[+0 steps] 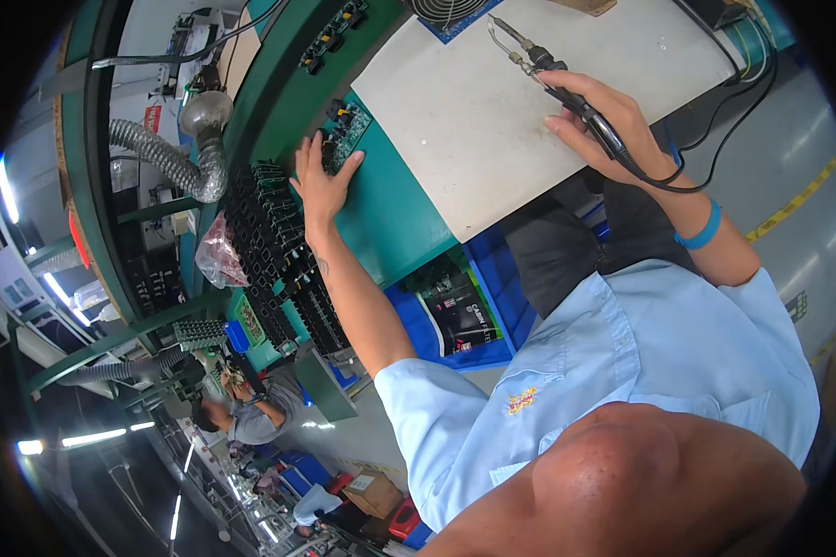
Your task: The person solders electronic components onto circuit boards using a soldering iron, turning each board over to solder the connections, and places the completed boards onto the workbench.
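head view: one frame, picture rolled, person's shirt at lower right
right hand point(608, 125): fingers clenched round the black handle of a soldering iron point(567, 88), pen-style grip
iron axis: long axis runs from the hand up-left in frame; metal tip point(502, 32) points up-left, toward a fan grille point(441, 11) at the top edge
iron position: over the white mat point(474, 121); can't tell if the tip touches it
cord: black cable point(706, 148) leaves the handle's rear, loops past the wrist toward the upper right
wrist: blue band point(701, 230) on the right forearm
left hand point(320, 181): fingers released and spread, palm flat, fingertips on a green circuit board point(346, 135)
board position: on the green surface point(390, 213), just left of the white mat
board axis: can't tell, the hand covers most of it
left of the hand: rows of black racked boards point(269, 241); grey flexible duct point(172, 162) above them
below the surface edge: blue bin point(492, 278)
background: another person point(246, 413) seated at a far bench, lower left
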Action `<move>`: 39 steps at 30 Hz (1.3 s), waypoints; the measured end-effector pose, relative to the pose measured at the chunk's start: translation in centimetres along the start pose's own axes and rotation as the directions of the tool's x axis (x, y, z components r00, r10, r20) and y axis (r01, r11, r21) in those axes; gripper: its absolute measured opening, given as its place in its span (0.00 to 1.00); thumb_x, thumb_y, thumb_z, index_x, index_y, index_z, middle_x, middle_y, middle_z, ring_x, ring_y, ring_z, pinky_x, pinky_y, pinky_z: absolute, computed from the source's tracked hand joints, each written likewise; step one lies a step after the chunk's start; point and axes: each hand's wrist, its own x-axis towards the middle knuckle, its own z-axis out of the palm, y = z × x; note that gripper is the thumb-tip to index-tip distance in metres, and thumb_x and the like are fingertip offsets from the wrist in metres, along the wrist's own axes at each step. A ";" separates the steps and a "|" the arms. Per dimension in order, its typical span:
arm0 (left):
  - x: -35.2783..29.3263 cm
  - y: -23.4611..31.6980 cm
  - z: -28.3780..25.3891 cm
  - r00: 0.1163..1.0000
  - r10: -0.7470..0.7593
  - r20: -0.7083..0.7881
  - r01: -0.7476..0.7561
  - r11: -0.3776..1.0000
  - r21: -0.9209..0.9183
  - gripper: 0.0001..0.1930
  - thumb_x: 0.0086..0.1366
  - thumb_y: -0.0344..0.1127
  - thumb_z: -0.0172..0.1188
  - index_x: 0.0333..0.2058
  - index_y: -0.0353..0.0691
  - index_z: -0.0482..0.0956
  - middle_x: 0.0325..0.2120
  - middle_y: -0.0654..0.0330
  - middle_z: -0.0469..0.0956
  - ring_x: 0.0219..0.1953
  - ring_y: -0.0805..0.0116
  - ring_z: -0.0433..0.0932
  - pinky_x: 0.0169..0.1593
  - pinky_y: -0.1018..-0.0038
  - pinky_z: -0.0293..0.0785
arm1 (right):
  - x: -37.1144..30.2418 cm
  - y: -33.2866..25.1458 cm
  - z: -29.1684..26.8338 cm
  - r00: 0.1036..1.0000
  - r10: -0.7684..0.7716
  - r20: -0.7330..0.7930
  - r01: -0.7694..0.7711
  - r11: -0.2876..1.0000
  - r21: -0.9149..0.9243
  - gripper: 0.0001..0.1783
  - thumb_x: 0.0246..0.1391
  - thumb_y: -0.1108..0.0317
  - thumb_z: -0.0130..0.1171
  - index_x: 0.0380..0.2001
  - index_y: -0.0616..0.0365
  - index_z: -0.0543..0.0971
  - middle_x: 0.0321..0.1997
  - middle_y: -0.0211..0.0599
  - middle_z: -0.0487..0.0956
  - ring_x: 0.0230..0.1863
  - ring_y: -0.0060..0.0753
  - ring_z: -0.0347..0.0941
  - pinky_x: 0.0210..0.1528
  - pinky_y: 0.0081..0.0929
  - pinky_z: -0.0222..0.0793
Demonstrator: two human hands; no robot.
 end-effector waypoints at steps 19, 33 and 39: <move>5.1 1.0 0.9 0.902 0.243 -0.357 -0.300 0.948 -0.111 0.33 0.57 0.52 0.76 0.54 0.33 0.82 0.49 0.47 0.79 0.47 0.51 0.79 0.53 0.63 0.78 | 0.3 -1.0 0.3 0.998 0.057 0.026 -0.060 0.991 0.123 0.25 0.56 0.77 0.65 0.58 0.57 0.77 0.42 0.34 0.82 0.27 0.26 0.72 0.35 0.24 0.71; 16.8 8.2 2.3 0.952 0.253 -0.173 -0.269 0.961 -0.070 0.40 0.58 0.63 0.71 0.54 0.29 0.82 0.48 0.42 0.81 0.50 0.45 0.80 0.55 0.61 0.78 | -0.5 -0.3 0.4 0.999 -0.051 -0.007 0.052 0.995 0.088 0.26 0.55 0.76 0.65 0.59 0.60 0.75 0.47 0.41 0.83 0.34 0.41 0.79 0.42 0.35 0.76; 7.4 9.5 -0.9 0.935 0.318 -0.158 -0.337 0.935 -0.110 0.37 0.56 0.55 0.75 0.54 0.29 0.81 0.50 0.42 0.79 0.51 0.46 0.80 0.56 0.59 0.77 | -1.1 -0.1 -0.1 1.000 0.009 -0.013 -0.007 0.990 0.138 0.26 0.55 0.75 0.65 0.58 0.59 0.75 0.46 0.41 0.83 0.35 0.41 0.79 0.41 0.34 0.75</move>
